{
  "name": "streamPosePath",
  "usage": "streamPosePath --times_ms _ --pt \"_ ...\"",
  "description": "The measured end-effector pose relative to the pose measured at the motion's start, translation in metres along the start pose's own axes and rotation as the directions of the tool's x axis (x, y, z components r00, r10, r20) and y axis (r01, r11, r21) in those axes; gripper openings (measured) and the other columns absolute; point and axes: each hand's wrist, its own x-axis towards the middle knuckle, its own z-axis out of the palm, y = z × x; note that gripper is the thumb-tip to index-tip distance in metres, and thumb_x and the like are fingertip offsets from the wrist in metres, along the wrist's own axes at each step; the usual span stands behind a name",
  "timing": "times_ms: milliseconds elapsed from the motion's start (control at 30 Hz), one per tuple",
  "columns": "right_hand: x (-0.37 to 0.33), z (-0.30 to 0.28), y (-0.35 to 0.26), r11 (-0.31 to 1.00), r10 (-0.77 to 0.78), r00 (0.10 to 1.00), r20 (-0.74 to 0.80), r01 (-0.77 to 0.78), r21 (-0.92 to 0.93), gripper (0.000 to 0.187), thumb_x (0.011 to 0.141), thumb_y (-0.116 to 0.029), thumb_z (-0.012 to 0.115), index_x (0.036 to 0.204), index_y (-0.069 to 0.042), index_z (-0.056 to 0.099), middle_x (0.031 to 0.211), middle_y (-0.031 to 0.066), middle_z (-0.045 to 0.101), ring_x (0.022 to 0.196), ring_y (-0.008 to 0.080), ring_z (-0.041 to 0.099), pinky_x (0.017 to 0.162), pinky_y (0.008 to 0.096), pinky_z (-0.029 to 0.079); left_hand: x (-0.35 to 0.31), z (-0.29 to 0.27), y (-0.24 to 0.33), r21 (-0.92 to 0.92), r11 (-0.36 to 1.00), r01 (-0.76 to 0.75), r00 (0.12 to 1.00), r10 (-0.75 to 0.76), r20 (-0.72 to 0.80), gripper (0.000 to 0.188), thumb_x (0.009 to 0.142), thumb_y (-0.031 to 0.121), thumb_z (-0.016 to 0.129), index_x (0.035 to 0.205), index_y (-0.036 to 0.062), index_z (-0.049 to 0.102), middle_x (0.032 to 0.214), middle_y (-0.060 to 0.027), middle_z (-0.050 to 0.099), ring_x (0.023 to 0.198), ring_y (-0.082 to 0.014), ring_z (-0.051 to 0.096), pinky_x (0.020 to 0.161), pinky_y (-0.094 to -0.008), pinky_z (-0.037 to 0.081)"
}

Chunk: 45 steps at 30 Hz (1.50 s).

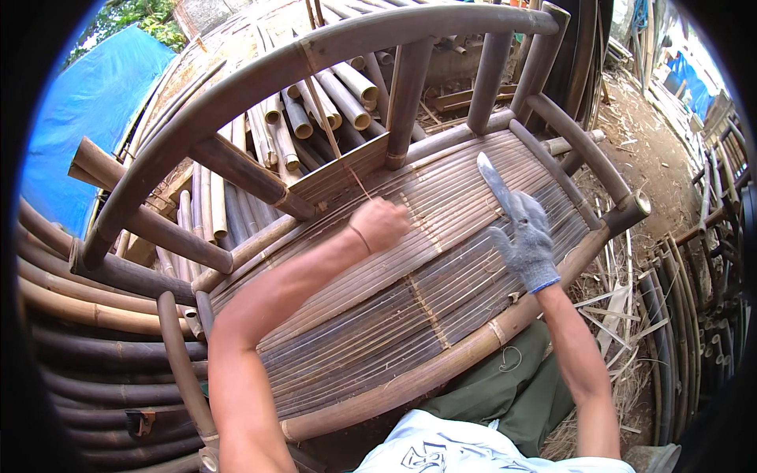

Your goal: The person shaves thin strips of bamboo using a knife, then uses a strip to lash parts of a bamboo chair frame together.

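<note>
A bamboo bench (465,232) lies across the view, its seat made of narrow slats tied by pale lashings (426,225). My bare left hand (382,224), slightly blurred, is closed in a fist above the far middle of the seat. From it a thin brown strip (334,143), like split bamboo, runs up past the curved backrest (315,49). Over the seat's right side, my right hand (527,243) wears a grey knitted glove and grips a knife (494,180). Its blade points away, up and left; the glove's thumb stands apart, and the fingers hide the handle.
Cut bamboo poles (347,98) are stacked behind the backrest. More curved poles (102,351) fill the left side, with a blue tarp (91,118) beyond. Bamboo scraps (619,315) litter the ground at right, near another pile of bamboo (678,331).
</note>
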Motion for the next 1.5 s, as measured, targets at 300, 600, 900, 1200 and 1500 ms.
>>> streamPosePath --times_ms 300,600,900,1200,1500 --pt "0.065 -0.085 -0.087 0.289 0.279 0.73 0.624 -0.683 0.67 0.028 0.102 -0.029 0.063 0.094 -0.005 0.073 0.066 -0.0007 0.057 0.055 0.0039 0.054 0.043 0.0224 0.042 -0.083 -0.068 -0.044 -0.492 0.801 0.342 0.46 -0.599 -0.656 0.014 0.098 0.019 0.061 0.088 0.01 0.066 0.088 -0.0108 0.067 0.079 -0.0281 0.071 0.068 -0.0406 0.059" --pt "0.265 0.049 -0.14 0.977 0.204 0.979 -0.024 -0.202 0.067 0.029 0.101 -0.032 0.055 0.089 -0.01 0.071 0.082 0.0193 0.072 0.077 0.0398 0.072 0.069 0.052 0.058 -0.022 0.038 -0.16 -0.899 0.009 -0.438 0.403 -0.892 -0.205 0.026 0.101 0.009 0.048 0.124 0.0099 0.059 0.119 -0.0053 0.059 0.091 -0.0118 0.061 0.077 -0.0307 0.061" --pt "0.277 0.14 -0.175 0.945 -0.17 0.966 0.195 0.103 0.31 0.021 0.095 -0.022 0.059 0.103 -0.005 0.069 0.093 0.0206 0.073 0.09 0.0387 0.072 0.08 0.0483 0.059 -0.029 0.03 -0.147 -0.932 0.136 -0.337 0.511 -0.805 -0.302 0.033 0.101 0.008 0.059 0.134 0.0092 0.059 0.129 -0.0045 0.066 0.08 -0.0064 0.063 0.066 -0.0214 0.058" --pt "0.274 0.142 -0.162 0.893 -0.228 0.966 0.12 0.158 0.42 0.022 0.097 -0.027 0.058 0.106 -0.011 0.069 0.1 0.0175 0.07 0.093 0.041 0.068 0.083 0.0504 0.055 -0.024 0.03 -0.154 -0.92 -0.017 -0.391 0.5 -0.843 -0.197 0.023 0.099 0.021 0.07 0.114 0.0035 0.073 0.095 -0.002 0.074 0.078 -0.0076 0.067 0.068 -0.0245 0.061" --pt "0.181 0.103 -0.173 0.876 -0.206 0.875 -0.439 0.364 0.316 0.024 0.086 -0.007 0.065 0.109 -0.014 0.064 0.089 0.0134 0.064 0.088 0.0326 0.063 0.082 0.043 0.051 -0.049 0.037 -0.154 -0.886 0.388 -0.255 0.411 -0.785 -0.463 0.006 0.071 0.007 0.075 0.074 0.0017 0.075 0.113 -0.0067 0.059 0.112 -0.0171 0.054 0.096 -0.0318 0.043"
